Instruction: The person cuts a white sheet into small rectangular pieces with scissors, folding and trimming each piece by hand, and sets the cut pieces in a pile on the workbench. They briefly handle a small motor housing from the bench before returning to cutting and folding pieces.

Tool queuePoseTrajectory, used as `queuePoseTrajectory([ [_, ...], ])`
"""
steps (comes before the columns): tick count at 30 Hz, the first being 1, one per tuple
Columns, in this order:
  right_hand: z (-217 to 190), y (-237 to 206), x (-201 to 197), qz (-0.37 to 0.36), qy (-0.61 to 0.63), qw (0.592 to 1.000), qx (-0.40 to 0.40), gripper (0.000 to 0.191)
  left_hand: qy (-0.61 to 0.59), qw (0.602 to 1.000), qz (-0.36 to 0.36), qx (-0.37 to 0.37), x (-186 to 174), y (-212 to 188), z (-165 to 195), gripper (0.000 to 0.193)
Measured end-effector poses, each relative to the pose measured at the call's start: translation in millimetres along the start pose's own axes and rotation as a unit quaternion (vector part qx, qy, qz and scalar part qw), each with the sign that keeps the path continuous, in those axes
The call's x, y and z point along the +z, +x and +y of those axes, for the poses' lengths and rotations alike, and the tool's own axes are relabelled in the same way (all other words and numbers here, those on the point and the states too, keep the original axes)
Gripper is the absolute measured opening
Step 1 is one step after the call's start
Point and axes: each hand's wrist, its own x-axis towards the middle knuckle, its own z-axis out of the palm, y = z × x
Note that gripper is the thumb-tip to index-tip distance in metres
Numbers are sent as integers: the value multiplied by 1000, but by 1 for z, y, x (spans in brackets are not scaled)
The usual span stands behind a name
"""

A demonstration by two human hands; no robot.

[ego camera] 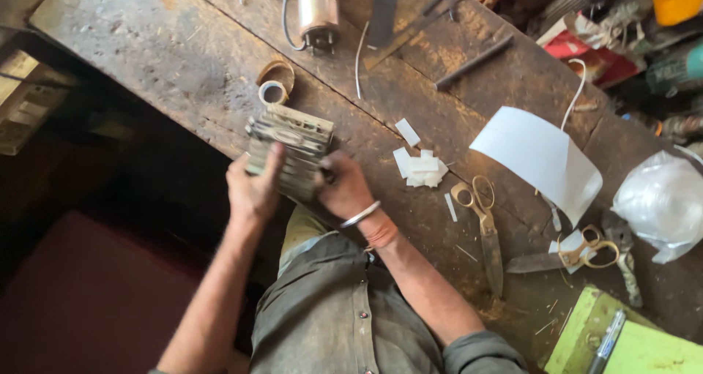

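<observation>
**Two hands grip a slotted metal block at a workbench edge**

Grey-green shirt fabric (329,315) fills the bottom centre, closest to the camera, with both bare forearms reaching up from it. Both hands meet on a grey, ribbed metal block with stacked slots (289,151), which is held at the near edge of a worn, dark wooden workbench (168,59), partly over the gap below. The left hand (253,191) is closed around the block's lower left side, thumb pressed up its face. The right hand (344,187), wearing a silver bangle at the wrist, grips the right side, fingers curled tight; what they press on is hard to make out.

Packages and sheets lie to the right. A curled white sheet of paper (538,158) stands on the bench, well apart from the hands. Beyond it sits a crumpled clear plastic bag (663,202) near the right edge. A lime-green flat box (630,345) lies at the bottom right corner with a pen resting on it. A small pile of cut white paper pieces (419,167) lies just right of the hands.

Brass-handled scissors (483,224) lie near the pile, and a second pair (571,253) lies further right. A small roll of pale tape (272,91) sits just above the block.
</observation>
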Motion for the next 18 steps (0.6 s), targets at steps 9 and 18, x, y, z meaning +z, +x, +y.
queuePoseTrajectory([
  [9,9,22,-31,-176,-60,982,25,26,-11,995,-28,99,12,-39,-43,62],
  [18,70,14,-20,-164,-188,968,-37,26,98,968,94,213,18,-33,-98,118],
])
